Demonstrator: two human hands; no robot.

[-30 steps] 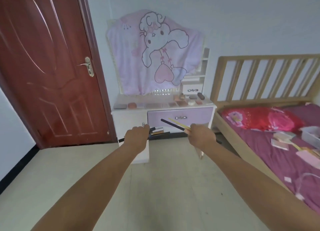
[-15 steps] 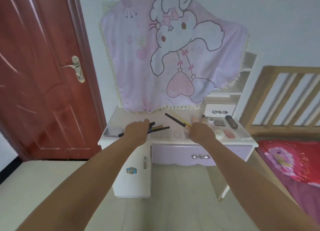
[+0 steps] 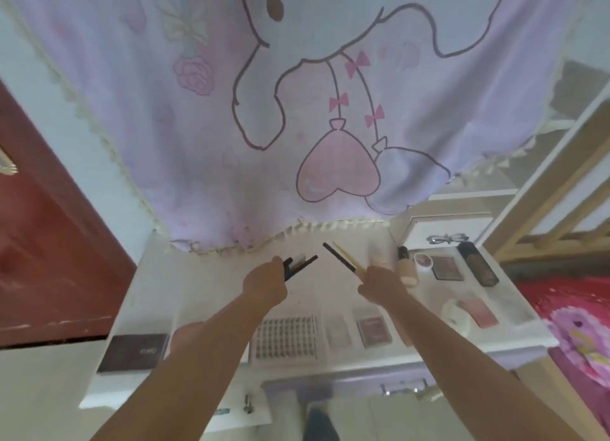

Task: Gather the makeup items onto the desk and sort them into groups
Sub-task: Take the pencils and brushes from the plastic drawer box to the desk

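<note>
White tabletop [image 3: 158, 295] stretches below a pink cartoon-rabbit cloth [image 3: 231, 110]. Over it my left hand [image 3: 264, 283] has its grip curled round a bundle of slim dark makeup pencils [image 3: 298, 266], one white-capped. My right hand [image 3: 379, 283] pinches two thin sticks [image 3: 343, 259], one black, one yellow, pointing up-left. An eyeshadow palette [image 3: 285, 336] and compacts [image 3: 447, 268] lie on the tabletop.
</note>
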